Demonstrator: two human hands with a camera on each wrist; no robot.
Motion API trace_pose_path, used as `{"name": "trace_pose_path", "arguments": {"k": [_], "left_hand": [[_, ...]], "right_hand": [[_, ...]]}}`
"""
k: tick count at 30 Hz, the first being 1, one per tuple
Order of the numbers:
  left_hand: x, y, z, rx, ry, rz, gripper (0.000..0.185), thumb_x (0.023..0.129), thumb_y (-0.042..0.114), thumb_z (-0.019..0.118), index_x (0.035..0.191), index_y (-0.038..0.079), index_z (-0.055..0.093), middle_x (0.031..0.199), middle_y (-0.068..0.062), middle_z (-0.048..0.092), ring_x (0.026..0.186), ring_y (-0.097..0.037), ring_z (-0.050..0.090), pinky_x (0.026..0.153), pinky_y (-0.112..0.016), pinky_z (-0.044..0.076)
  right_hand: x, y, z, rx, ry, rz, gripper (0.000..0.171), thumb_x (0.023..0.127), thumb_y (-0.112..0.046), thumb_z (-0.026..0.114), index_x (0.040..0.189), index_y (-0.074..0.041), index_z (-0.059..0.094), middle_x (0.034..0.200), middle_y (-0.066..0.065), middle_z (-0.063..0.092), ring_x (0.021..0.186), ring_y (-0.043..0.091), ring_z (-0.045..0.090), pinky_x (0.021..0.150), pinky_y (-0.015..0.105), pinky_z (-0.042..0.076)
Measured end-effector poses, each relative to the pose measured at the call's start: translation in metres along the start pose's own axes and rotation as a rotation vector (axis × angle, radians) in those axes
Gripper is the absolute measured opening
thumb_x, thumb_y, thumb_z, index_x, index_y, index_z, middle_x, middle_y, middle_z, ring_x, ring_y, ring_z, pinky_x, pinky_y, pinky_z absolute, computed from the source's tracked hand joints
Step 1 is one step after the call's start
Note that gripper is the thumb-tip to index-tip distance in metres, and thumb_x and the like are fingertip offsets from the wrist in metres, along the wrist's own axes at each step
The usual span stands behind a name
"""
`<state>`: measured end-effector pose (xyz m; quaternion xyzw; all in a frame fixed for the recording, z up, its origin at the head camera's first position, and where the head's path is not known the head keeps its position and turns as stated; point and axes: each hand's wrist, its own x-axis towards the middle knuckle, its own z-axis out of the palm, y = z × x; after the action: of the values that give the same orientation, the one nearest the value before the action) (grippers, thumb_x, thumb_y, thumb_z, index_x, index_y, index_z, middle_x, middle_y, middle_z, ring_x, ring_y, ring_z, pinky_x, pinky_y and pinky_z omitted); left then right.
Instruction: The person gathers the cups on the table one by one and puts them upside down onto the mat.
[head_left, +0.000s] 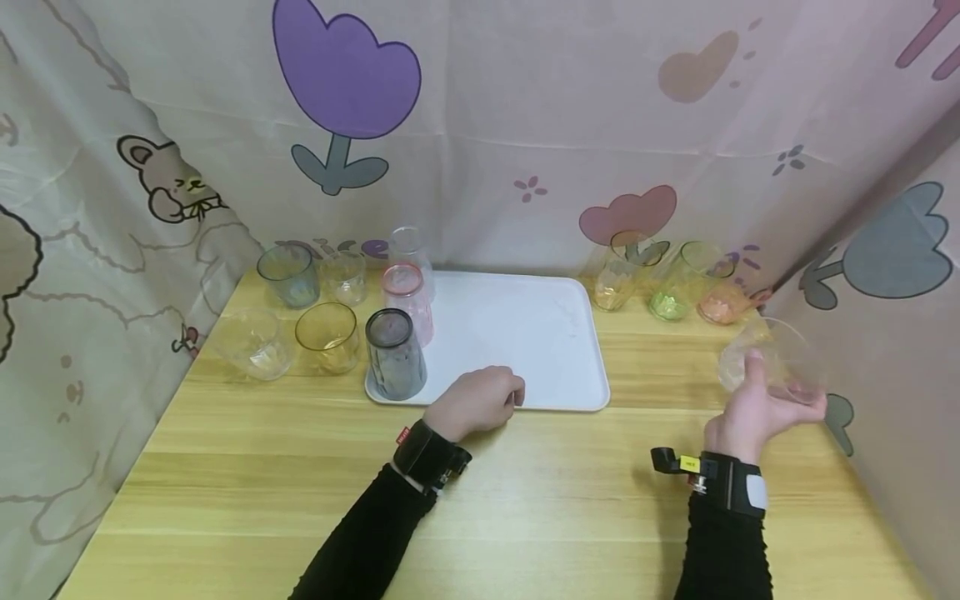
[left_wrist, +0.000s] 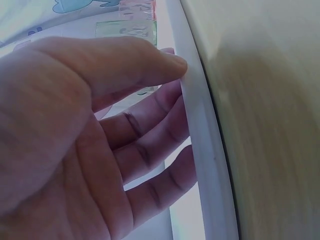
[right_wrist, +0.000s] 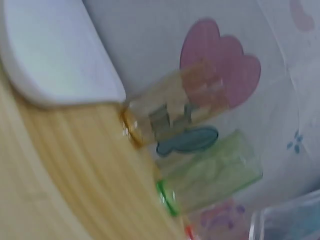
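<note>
My right hand (head_left: 757, 412) holds a clear glass (head_left: 776, 354) over the right side of the table, thumb against its side. Part of a clear glass (right_wrist: 287, 220) also shows at the lower right of the right wrist view. Loosely bent, my left hand (head_left: 480, 400) rests at the front edge of a white tray (head_left: 517, 333). In the left wrist view its thumb and fingertips lie along the tray's raised rim. On the tray's left side stand an upside-down grey glass (head_left: 396, 358), a pink glass (head_left: 408, 304) and a clear tall glass (head_left: 408, 242) behind.
Left of the tray are a blue-grey glass (head_left: 288, 279), a small clear glass (head_left: 347, 279), an amber glass (head_left: 330, 342) and a wide clear glass (head_left: 258, 346). At the back right stand yellow (head_left: 617, 279), green (head_left: 675, 292) and orange (head_left: 723, 302) glasses, near the curtain (head_left: 487, 100).
</note>
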<state>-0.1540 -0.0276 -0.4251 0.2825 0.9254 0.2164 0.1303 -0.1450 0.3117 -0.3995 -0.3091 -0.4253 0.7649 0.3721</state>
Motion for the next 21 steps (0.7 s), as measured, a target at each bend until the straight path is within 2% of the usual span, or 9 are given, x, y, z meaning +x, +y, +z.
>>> {"name": "trace_pose_path", "arguments": {"k": [4,9,14,21], "left_hand": [[-0.001,-0.001,-0.002,-0.008,0.007,0.003,0.017,0.096,0.004,0.062,0.1,0.014,0.075,0.1,0.002,0.068,0.086,-0.012,0.057,0.077,-0.029,0.053],[-0.002,-0.001,-0.002,0.008,0.049,0.014,0.013,0.097,0.008,0.063,0.102,0.013,0.074,0.101,0.002,0.067,0.086,-0.012,0.058,0.078,-0.028,0.054],[-0.001,-0.002,-0.003,0.038,0.166,0.026,0.018,0.1,0.019,0.062,0.115,0.012,0.071,0.105,0.001,0.062,0.091,-0.013,0.058,0.076,-0.028,0.053],[0.001,-0.001,-0.007,0.035,0.37,0.087,0.025,0.101,0.026,0.066,0.122,0.012,0.069,0.102,0.002,0.059,0.093,-0.014,0.058,0.067,-0.025,0.049]], "right_hand": [[-0.011,0.004,0.011,0.042,-0.071,0.029,0.077,0.093,-0.012,0.078,0.147,-0.022,0.025,0.142,-0.005,0.029,0.133,0.007,0.038,0.107,0.018,0.037],[-0.03,0.01,0.028,0.142,-0.186,0.054,0.062,0.095,-0.014,0.077,0.139,-0.016,0.034,0.142,0.002,0.041,0.131,0.018,0.05,0.103,0.027,0.052],[-0.055,0.017,0.042,0.139,-0.301,0.074,0.058,0.097,-0.017,0.075,0.138,-0.015,0.034,0.14,0.003,0.041,0.13,0.018,0.05,0.107,0.03,0.051],[-0.085,0.037,0.054,0.096,-0.485,0.066,0.036,0.099,-0.022,0.072,0.123,-0.011,0.046,0.117,0.004,0.054,0.099,0.019,0.062,0.099,0.033,0.054]]}}
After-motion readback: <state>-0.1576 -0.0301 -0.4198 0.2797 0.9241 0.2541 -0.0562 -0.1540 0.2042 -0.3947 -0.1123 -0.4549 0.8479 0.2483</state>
